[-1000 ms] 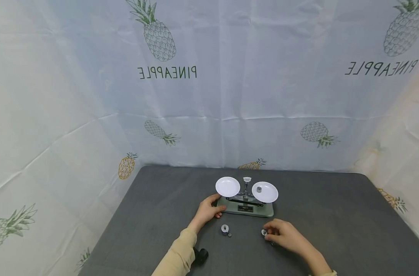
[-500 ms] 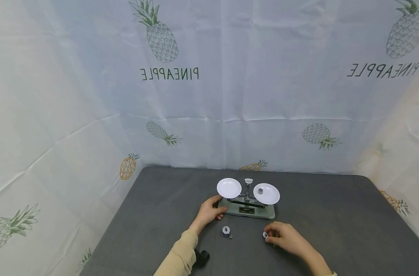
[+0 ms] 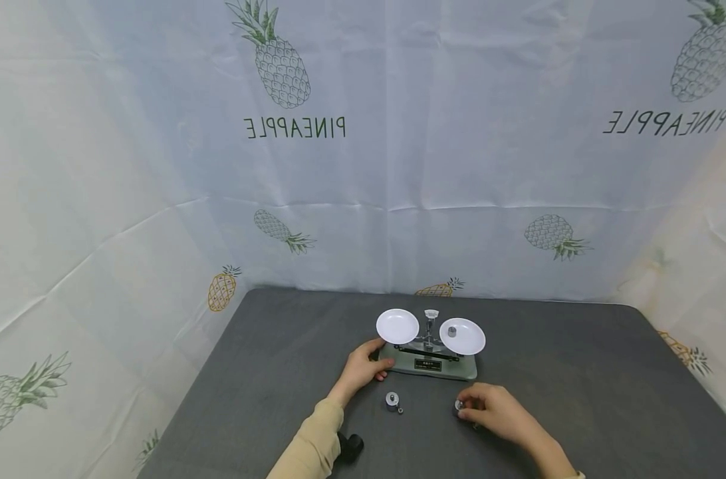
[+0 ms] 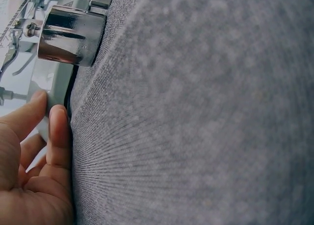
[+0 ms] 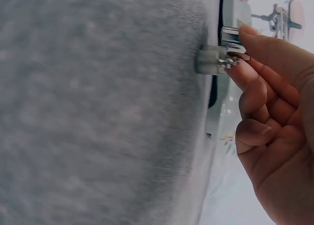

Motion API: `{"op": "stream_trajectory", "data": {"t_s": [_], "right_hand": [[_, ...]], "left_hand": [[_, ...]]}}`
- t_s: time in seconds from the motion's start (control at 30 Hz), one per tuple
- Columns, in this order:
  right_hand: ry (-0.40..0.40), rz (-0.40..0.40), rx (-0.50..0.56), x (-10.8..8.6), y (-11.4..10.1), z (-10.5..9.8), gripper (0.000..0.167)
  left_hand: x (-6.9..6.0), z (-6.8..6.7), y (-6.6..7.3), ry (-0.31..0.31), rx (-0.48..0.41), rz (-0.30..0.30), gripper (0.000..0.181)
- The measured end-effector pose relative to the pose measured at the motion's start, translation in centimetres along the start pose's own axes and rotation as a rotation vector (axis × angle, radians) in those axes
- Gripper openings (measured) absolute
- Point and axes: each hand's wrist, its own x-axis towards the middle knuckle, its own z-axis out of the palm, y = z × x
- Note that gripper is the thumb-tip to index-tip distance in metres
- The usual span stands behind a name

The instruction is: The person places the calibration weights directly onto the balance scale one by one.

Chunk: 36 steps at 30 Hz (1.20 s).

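Note:
A balance scale (image 3: 401,359) with a pale green base and two white pans stands on the dark cloth. My left hand (image 3: 360,367) holds the left end of its base, thumb on the front face and fingers at the side. In front of the scale, my right hand (image 3: 493,411) pinches a small silver weight (image 5: 229,37) between thumb and fingers. Beside it in the right wrist view is another metal weight (image 5: 208,62) on the cloth, partly hidden by my fingers from the head view. One weight (image 3: 452,331) sits in the right pan (image 3: 469,340); the left pan (image 3: 397,326) bears nothing.
A larger knobbed weight (image 3: 392,400) and a tiny one (image 3: 401,410) stand on the cloth between my hands. Some black object (image 3: 352,447) lies by my left forearm, partly covered. Pineapple-print curtains (image 3: 363,253) hang behind and beside the table.
The head view has shifted slightly. My left hand stays on the base, and my right hand keeps its pinch on the weight, whose tilt varies a little.

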Motion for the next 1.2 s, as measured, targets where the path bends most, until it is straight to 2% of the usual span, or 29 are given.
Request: {"op": "stream_trajectory", "data": {"t_s": [0.1,0.2,0.37,0.63,0.93,1.2], "right_hand": [[0.011,0.017,-0.017,0.1,-0.5,-0.5,0.013],[0.028,0.035,-0.043,0.1,-0.9,-1.1,0.014],[0.081,0.027,-0.081,0.2,-1.5,-2.0,0.015],[0.163,-0.001,-0.111,0.4,-2.2,-3.3,0.013],[0.23,0.017,-0.117,1.5,-3.4,-5.1,0.016],[0.264,0.05,-0.151,2.5,-3.4,-6.5,0.017]], "left_hand": [[0.7,0.3,-1.7,0.006,0.0,-0.005,0.051],[1.0,0.2,-2.2,0.002,-0.007,-0.011,0.052],[1.0,0.1,-2.1,-0.009,-0.022,-0.012,0.053],[1.0,0.1,-2.0,-0.014,0.002,-0.017,0.054],[1.0,0.1,-2.2,-0.007,0.016,-0.018,0.054],[1.0,0.1,-2.1,-0.007,0.016,-0.022,0.054]]}}
